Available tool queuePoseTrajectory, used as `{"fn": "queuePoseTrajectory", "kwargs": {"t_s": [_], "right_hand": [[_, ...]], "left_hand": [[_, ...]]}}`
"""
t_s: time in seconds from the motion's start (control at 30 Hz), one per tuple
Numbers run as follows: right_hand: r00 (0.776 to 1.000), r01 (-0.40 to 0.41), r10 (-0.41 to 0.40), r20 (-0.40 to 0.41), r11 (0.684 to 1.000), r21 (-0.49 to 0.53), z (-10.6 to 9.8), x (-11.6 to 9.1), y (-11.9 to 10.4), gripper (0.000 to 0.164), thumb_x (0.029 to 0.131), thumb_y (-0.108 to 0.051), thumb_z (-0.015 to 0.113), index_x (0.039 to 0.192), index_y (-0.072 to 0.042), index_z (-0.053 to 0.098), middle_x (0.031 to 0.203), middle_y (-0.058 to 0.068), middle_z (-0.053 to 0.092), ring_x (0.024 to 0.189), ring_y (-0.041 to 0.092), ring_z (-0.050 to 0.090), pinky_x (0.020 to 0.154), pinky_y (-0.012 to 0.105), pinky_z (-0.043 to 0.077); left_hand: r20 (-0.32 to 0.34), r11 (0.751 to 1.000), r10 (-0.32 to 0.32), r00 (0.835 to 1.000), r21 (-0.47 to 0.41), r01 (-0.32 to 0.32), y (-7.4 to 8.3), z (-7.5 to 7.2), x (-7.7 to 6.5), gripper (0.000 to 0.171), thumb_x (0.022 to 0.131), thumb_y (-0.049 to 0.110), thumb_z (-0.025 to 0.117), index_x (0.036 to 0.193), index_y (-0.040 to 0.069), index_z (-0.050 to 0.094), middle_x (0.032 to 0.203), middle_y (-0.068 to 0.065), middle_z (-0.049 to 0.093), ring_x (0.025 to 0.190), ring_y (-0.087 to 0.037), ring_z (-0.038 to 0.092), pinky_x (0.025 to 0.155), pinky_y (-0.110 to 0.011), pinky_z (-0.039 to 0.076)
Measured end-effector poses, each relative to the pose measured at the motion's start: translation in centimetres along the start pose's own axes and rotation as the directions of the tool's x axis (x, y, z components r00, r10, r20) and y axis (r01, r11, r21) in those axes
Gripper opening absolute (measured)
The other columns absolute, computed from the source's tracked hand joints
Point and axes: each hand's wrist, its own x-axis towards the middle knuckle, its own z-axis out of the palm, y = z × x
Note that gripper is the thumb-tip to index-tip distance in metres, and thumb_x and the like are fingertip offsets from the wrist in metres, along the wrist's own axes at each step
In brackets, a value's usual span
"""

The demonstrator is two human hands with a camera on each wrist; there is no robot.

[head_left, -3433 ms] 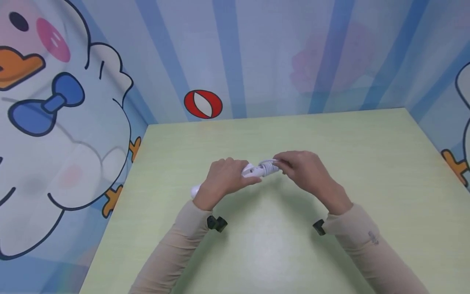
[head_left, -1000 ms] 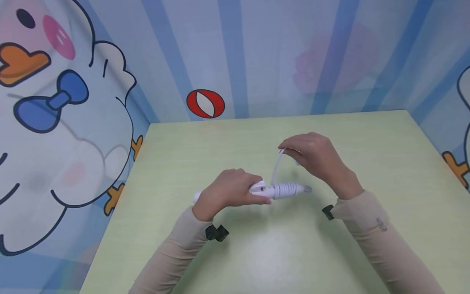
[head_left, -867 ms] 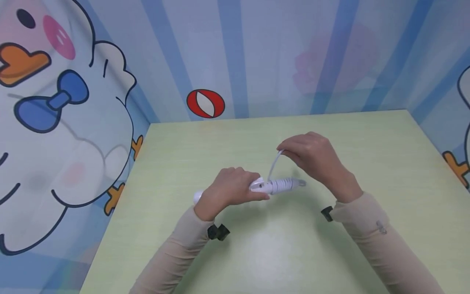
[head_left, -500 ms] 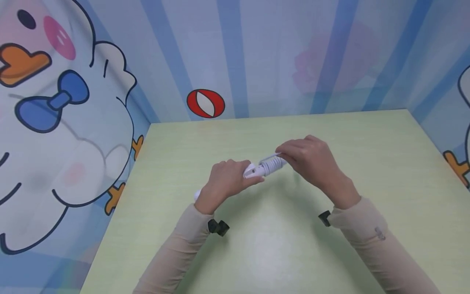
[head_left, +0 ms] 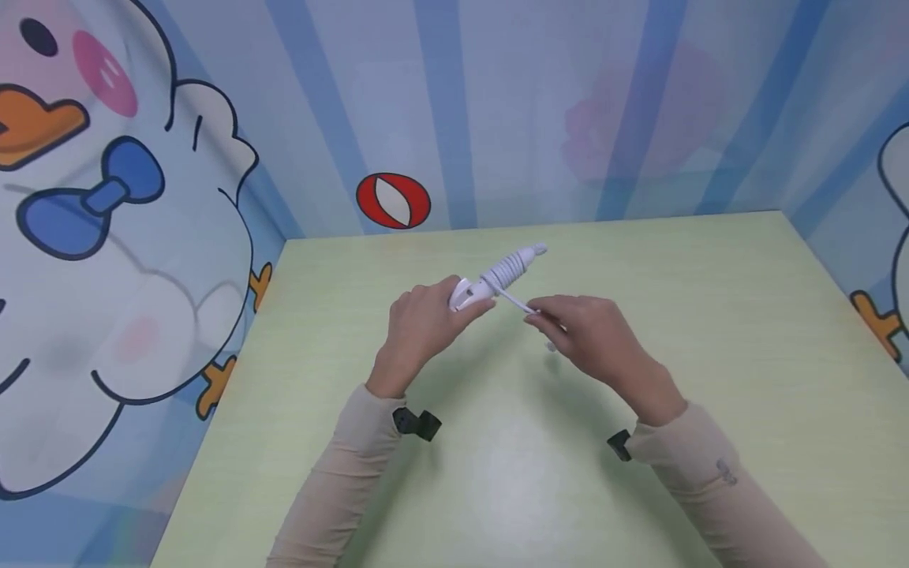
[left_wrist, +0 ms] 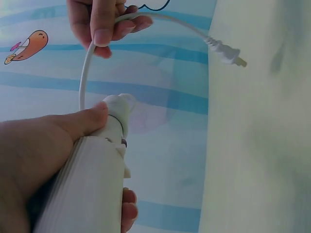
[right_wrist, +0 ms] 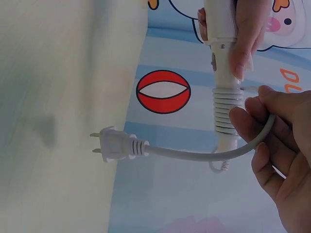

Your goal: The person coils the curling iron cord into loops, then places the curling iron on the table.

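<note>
My left hand grips a white wand-shaped electric appliance, much like a curling iron, above the table. In the left wrist view its thick white body runs under my thumb. Several turns of its white power cord are wrapped side by side round the slimmer far part. Pinched in my right hand, the cord runs taut from those turns. Past my right fingers the loose end curves away to a two-pin plug, which hangs in the air.
A pale green tabletop lies beneath both hands. Blue-striped walls printed with cartoons stand at the back and sides. Dark wrist mounts sit at both cuffs.
Over the last second my right hand has carried the cord from above the appliance down to its near side. My left hand has swung the wrapped end up and away from me.
</note>
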Motion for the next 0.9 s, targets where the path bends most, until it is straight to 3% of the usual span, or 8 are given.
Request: {"fn": "queuePoseTrajectory", "kwargs": {"t_s": [0.2,0.33,0.47,0.6,0.9], "right_hand": [[0.999,-0.043,0.041,0.034,0.997,0.065,0.7,-0.7,-0.3,0.014,0.086,-0.02,0.065,0.095,-0.01,0.068,0.069,-0.006,0.062,0.051,0.002,0.045,0.049,0.023,0.038],[0.995,-0.062,0.049,0.083,0.985,0.164,1.0,-1.3,0.1,0.014,0.087,-0.018,0.063,0.098,-0.009,0.067,0.075,-0.004,0.066,0.057,0.002,0.051,0.051,0.023,0.041],[0.992,-0.083,0.054,0.114,0.96,0.266,1.4,-1.7,0.8,0.016,0.087,-0.016,0.063,0.101,-0.01,0.069,0.084,-0.004,0.069,0.062,0.003,0.053,0.055,0.023,0.044],[0.995,-0.075,0.048,0.09,0.944,0.323,1.7,-2.0,1.8,0.018,0.084,-0.012,0.066,0.102,-0.012,0.07,0.089,-0.006,0.069,0.065,0.003,0.054,0.057,0.024,0.045],[0.998,-0.045,0.027,0.065,0.951,0.307,2.0,-1.7,2.9,0.019,0.081,-0.01,0.069,0.1,-0.01,0.069,0.094,-0.001,0.07,0.076,0.006,0.062,0.064,0.029,0.049]], "left_hand": [[-0.015,1.0,-0.018,1.0,-0.023,0.017,0.0,-0.7,0.0,0.048,0.081,0.062,0.053,0.099,0.017,0.057,0.064,0.001,0.053,0.052,-0.016,0.049,0.044,-0.028,0.038],[-0.009,0.995,-0.017,1.0,-0.102,0.016,0.0,-1.1,-0.1,0.047,0.081,0.062,0.054,0.1,0.018,0.057,0.066,0.002,0.054,0.054,-0.016,0.05,0.046,-0.029,0.039],[0.022,0.977,0.026,0.999,-0.214,-0.02,-0.1,-1.5,-0.5,0.046,0.08,0.063,0.055,0.095,0.02,0.057,0.067,0.003,0.055,0.055,-0.015,0.05,0.048,-0.029,0.039],[0.067,0.947,0.087,0.994,-0.316,-0.062,0.2,-1.7,-0.9,0.045,0.078,0.065,0.056,0.091,0.022,0.056,0.067,0.004,0.056,0.055,-0.014,0.051,0.048,-0.03,0.04],[0.176,0.893,0.233,0.956,-0.428,-0.139,0.7,-1.7,-2.0,0.039,0.079,0.058,0.061,0.092,0.022,0.059,0.072,0.006,0.059,0.061,-0.012,0.055,0.053,-0.03,0.045]]}}
